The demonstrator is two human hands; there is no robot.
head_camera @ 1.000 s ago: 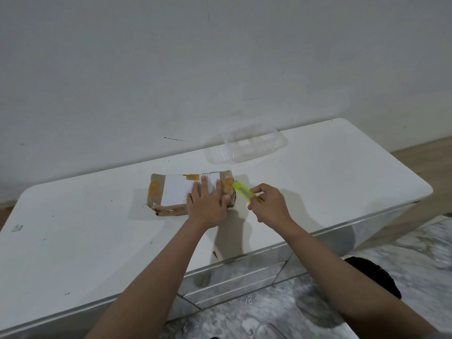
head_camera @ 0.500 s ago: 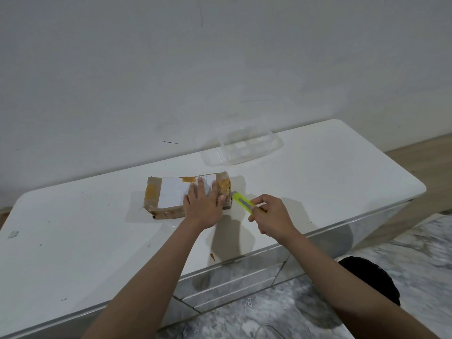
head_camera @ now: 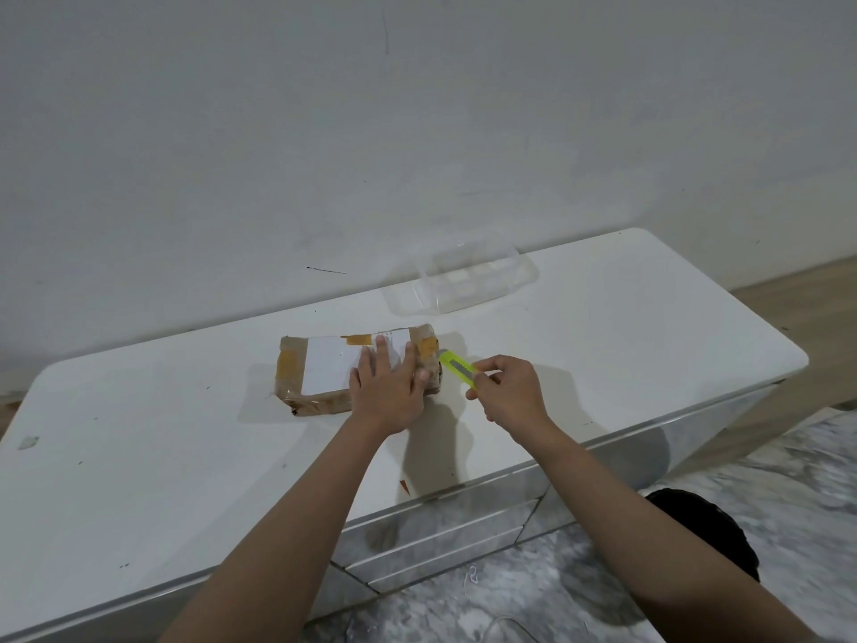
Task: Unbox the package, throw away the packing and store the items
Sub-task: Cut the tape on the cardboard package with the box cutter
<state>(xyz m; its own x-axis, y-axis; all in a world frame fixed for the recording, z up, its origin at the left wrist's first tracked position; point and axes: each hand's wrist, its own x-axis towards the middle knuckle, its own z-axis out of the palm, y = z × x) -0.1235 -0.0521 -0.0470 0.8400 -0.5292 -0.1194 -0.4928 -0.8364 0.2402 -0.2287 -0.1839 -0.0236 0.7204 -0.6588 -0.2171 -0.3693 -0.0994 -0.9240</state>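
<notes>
Currently flat on the white glossy cabinet top (head_camera: 603, 317), toward its middle: brown tape-wrapped cardboard package (head_camera: 324, 373) with a white label, long axis running left to right. Pinned from above by left hand (head_camera: 387, 387), fingers straight and spread over the right half, thumb against the near right corner. Just right of that end, right hand (head_camera: 512, 392) curled around a lime-yellow plastic utility knife (head_camera: 457, 368), pinched by thumb and fingertips, tip aimed left and far, at or just beside the parcel's right end; whether blade meets tape, impossible to tell. Probably about to slit the right-end tape, so right hand nearer the cut line, left thumb close to the blade's path. Beyond, near the wall: clear plastic lidless container (head_camera: 463, 280), likely for storing contents.
</notes>
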